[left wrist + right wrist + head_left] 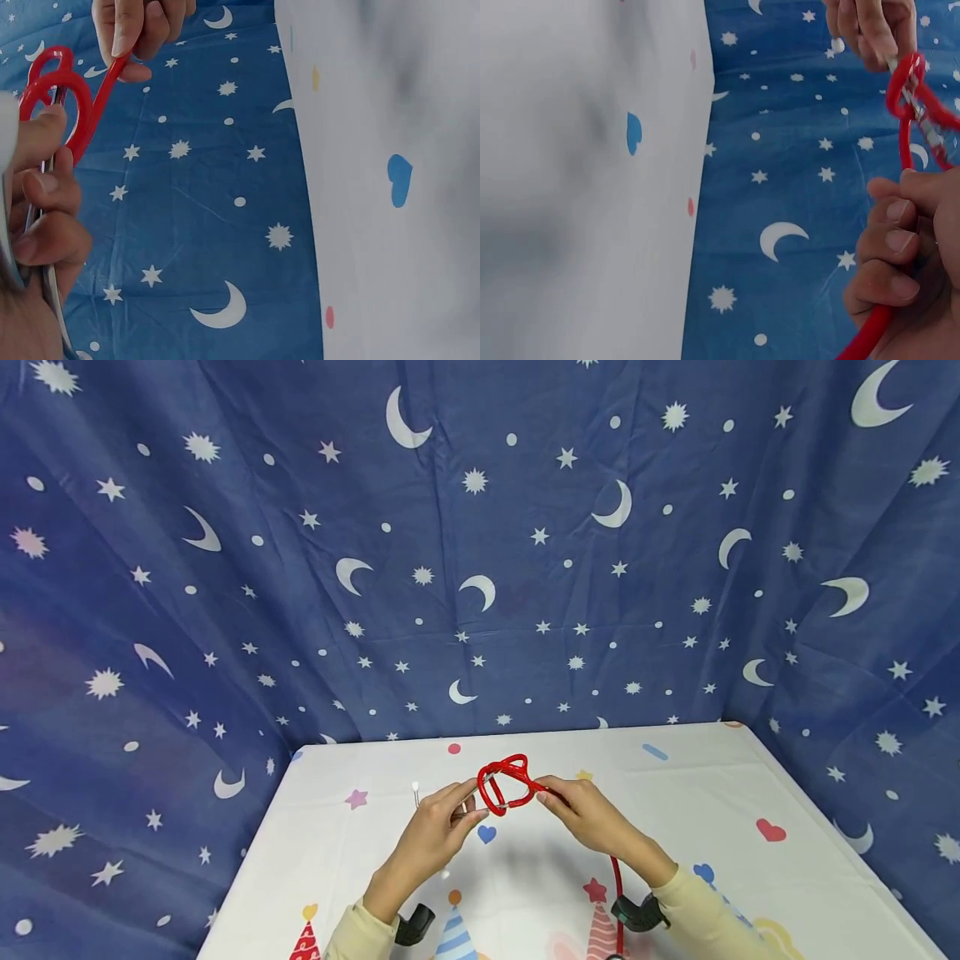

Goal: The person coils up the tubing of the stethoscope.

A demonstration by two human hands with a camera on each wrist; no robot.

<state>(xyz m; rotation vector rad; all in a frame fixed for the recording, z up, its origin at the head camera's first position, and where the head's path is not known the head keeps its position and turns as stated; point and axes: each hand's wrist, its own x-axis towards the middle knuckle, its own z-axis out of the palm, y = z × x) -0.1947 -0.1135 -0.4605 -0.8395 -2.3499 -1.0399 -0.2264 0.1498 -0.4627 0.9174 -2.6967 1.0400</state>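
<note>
A stethoscope with red tubing is held up above the table between both hands. My left hand grips its metal ear tubes, whose white ear tips stick out on the left. At the other side, my right hand holds the red tube with curled fingers, as the right wrist view shows. Between the hands the tubing forms loops that cross over the metal tubes; how it passes through itself is hard to tell. From the right hand the tube hangs down to a round end piece at the bottom edge.
Beneath the hands lies a white table cover printed with hearts, stars and party hats. A blue curtain with moons and stars hangs behind and at both sides. Each wrist carries a black camera mount.
</note>
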